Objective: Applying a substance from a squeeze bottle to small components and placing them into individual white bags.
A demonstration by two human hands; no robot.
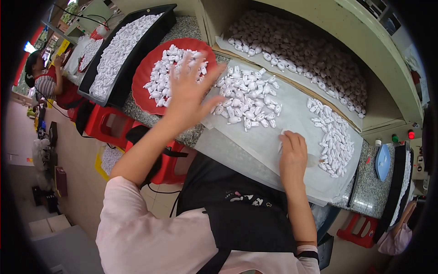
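My left hand [188,89] is spread open, fingers apart, over the edge of a red round tray [142,77] piled with small white figurines [169,68]. It holds nothing. My right hand [292,153] rests fingers-down on a white sheet [292,114], pinching one small white figurine [281,145] at its fingertips. A loose heap of white figurines [248,98] lies on the sheet between my hands. To the right of my right hand, more white figurines [335,137] lie in neat rows on the same sheet.
A black tray [150,36] of white pieces lies far left on the speckled counter [369,182]. A shelf [378,59] behind holds brownish figurines [310,50]. Red stools [102,123] stand below. A person [43,80] works at the far left; another's sleeve [397,237] shows lower right.
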